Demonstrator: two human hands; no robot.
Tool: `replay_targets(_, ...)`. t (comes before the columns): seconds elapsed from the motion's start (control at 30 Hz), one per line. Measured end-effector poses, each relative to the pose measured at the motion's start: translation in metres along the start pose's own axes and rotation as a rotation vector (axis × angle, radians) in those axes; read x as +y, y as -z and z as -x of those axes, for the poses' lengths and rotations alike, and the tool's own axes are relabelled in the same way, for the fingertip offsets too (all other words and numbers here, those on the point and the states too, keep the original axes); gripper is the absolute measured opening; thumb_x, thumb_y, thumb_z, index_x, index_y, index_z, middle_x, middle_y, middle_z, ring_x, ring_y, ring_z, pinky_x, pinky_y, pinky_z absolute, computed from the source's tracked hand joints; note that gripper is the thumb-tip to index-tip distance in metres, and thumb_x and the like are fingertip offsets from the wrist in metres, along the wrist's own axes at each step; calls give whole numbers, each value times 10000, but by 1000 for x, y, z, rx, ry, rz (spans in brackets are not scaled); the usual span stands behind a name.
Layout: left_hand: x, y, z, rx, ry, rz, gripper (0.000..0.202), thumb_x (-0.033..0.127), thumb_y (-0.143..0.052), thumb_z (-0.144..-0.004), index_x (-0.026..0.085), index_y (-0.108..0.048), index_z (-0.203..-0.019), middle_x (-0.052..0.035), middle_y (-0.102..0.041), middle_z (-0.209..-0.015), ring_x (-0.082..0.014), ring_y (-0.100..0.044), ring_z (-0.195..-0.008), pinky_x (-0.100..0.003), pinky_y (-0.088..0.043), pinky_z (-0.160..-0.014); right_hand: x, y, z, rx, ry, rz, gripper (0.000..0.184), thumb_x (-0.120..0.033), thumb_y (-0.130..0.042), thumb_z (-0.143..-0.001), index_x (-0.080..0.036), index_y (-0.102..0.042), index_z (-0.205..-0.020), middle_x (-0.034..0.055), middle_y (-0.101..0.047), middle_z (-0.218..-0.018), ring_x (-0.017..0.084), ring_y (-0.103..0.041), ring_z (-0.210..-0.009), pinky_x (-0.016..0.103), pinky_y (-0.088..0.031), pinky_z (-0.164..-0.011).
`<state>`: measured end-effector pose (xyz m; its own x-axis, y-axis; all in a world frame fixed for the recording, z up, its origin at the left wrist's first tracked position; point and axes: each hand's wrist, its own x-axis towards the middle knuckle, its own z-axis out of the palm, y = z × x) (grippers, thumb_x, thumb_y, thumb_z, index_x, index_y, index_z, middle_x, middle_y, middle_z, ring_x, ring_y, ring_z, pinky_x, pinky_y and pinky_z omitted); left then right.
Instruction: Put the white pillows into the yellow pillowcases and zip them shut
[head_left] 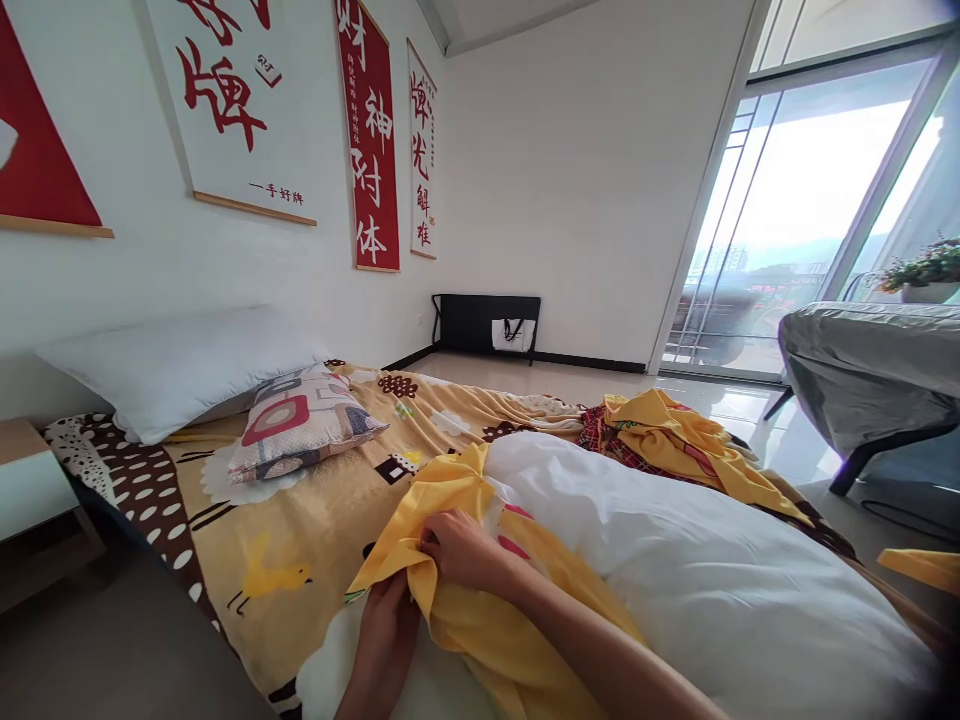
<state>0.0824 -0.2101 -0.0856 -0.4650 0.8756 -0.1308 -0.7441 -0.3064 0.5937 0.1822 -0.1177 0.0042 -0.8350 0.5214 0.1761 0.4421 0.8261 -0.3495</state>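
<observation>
A yellow cloth cover (525, 620) with pink patches lies bunched in front of me, across a puffy white bedding piece (675, 530) that could be a quilt or a large pillow. My right hand (459, 548) is closed on a fold of this yellow cover, with the fingers curled in. Just below and to the left, my left hand (386, 630) reaches up under the cover's edge. Its fingertips are hidden by the cloth, though the hand seems to grip the edge. More white bedding shows beneath my left wrist.
The bed has a tan patterned blanket (277, 540). A white pillow (187, 365) and a patterned cushion (304, 420) lie by the wall. Another yellow cloth (675, 435) is heaped at the far side. A nightstand (30, 480) stands left, a grey-covered chair (870, 360) right.
</observation>
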Motion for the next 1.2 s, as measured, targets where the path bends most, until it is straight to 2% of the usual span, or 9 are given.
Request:
replay_targets(0.13,9,16,4,-80,19,-48,205,297,-783,-645,169,-696,-779,-40,-661,-794,-141,-599,-701,-234,-462,-581,-2,5,0,191,-44,70,119,-189,-502,-876,-153,-563,-782,55,-638,-826,136,-525,-705,250,-289,-603)
replay_targets(0.3,11,24,8,-283,296,-379,227,301,-745,-582,141,-587,-552,45,-409,-475,-70,-357,-428,-224,-260,-435,-12,2,-1,311,-27,40,122,-169,-519,-884,-163,-522,-763,35,-612,-819,136,-507,-745,248,-315,-669)
replay_targets(0.4,23,24,1,-227,95,-626,124,185,-708,-555,143,-647,-655,19,-523,-507,-104,-431,-476,-226,-297,-469,-15,1,1,310,8,20,114,-159,-570,-854,-167,-523,-750,28,-610,-817,140,-507,-762,251,-328,-696)
replay_targets(0.5,42,18,-8,-117,-71,-480,197,219,-738,-586,161,-683,-766,-35,-668,-723,-172,-576,-678,-264,-437,-608,-17,3,3,323,-30,-59,106,-149,-594,-836,-170,-537,-750,19,-615,-816,136,-515,-774,243,-343,-703)
replay_targets(0.7,48,-11,-11,-261,202,-258,317,322,-695,-754,180,-677,-1036,-77,-700,-997,-212,-634,-953,-298,-499,-799,-25,-3,-1,292,9,-66,83,-125,-590,-819,-162,-592,-745,20,-637,-806,143,-545,-790,241,-377,-726)
replay_targets(0.83,44,-13,-16,-156,131,-227,442,172,-712,-710,176,-638,-1146,-68,-714,-1000,-221,-641,-994,-306,-498,-886,-25,-2,12,239,132,13,136,-112,-529,-853,-167,-613,-761,18,-644,-795,133,-554,-766,241,-391,-741)
replay_targets(0.93,46,-9,-19,-57,153,-235,492,84,-666,-707,166,-609,-1189,-75,-724,-962,-225,-667,-941,-324,-525,-857,-27,-2,41,339,181,94,144,-151,-495,-883,-176,-594,-781,24,-631,-806,144,-548,-768,257,-391,-713)
replay_targets(1.1,53,-13,-15,62,171,-266,421,25,-582,-752,126,-622,-1159,-88,-729,-852,-227,-694,-817,-340,-552,-782,-32,-34,87,503,292,439,258,-430,-636,-784,-180,-573,-791,39,-592,-752,202,-514,-710,337,-391,-675)
replay_targets(1.2,61,-20,-10,30,193,-232,415,-12,-577,-730,117,-644,-1118,-91,-734,-878,-227,-695,-820,-338,-548,-794,-27,-54,92,557,280,624,128,-268,-630,-773,-160,-578,-817,42,-579,-716,196,-497,-648,347,-386,-646)
